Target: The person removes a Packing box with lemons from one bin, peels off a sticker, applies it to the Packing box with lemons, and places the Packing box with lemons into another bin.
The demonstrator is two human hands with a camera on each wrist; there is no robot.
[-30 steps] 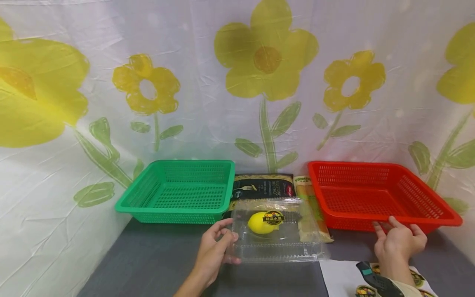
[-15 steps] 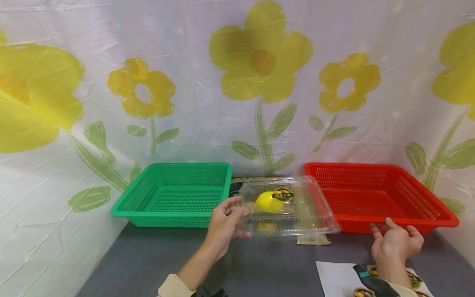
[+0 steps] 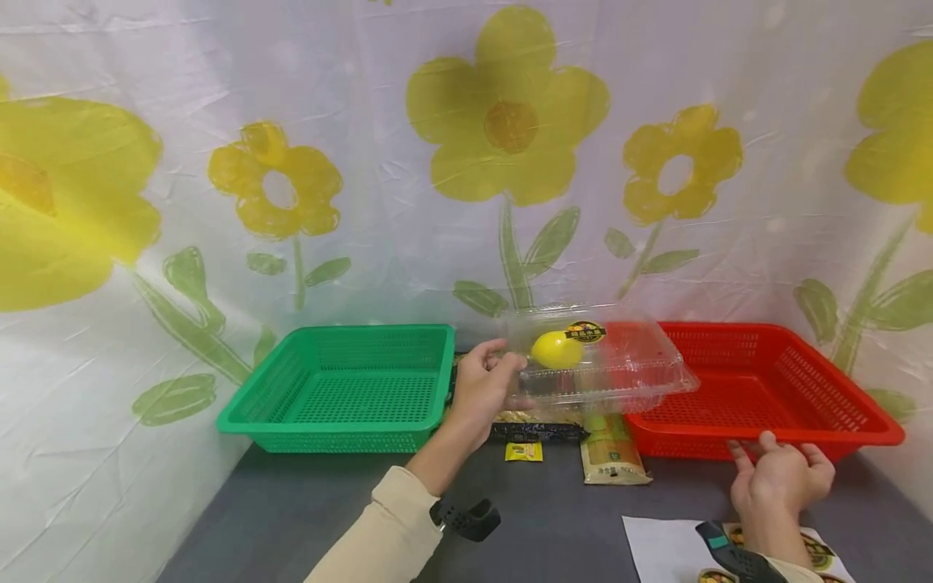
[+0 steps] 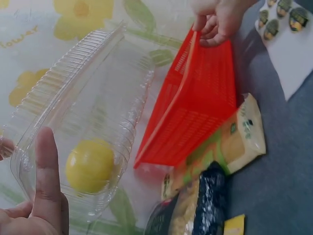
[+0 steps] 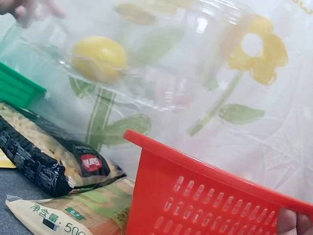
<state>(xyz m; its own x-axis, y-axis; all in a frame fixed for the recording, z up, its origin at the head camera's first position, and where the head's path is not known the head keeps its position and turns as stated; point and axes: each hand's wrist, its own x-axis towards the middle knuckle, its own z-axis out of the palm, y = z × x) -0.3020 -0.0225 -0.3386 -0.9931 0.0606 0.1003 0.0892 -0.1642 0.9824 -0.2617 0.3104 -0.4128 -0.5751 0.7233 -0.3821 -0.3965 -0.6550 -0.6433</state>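
My left hand (image 3: 484, 385) grips the left end of a clear plastic clamshell box (image 3: 619, 356), held up above the table. Inside lies a lemon (image 3: 557, 351), at the end near the hand; a black label (image 3: 585, 331) sticks on the lid. The box overlaps the left part of the red basket (image 3: 736, 405) in the head view. My right hand (image 3: 781, 478) holds the basket's front rim, fingertips under it and thumb on top, as the left wrist view shows around the hand (image 4: 217, 22).
A green basket (image 3: 335, 437) stands at the left. Between the baskets lie a dark pasta bag (image 5: 54, 161), a beige noodle packet (image 3: 614, 457) and a small yellow packet (image 3: 523, 452). A white sticker sheet (image 3: 659, 542) lies at the front right, under the right forearm.
My left hand has lifted the box with the lemon and carried it to the right and away, from over the packets toward the red basket. My right hand stays at the basket rim.
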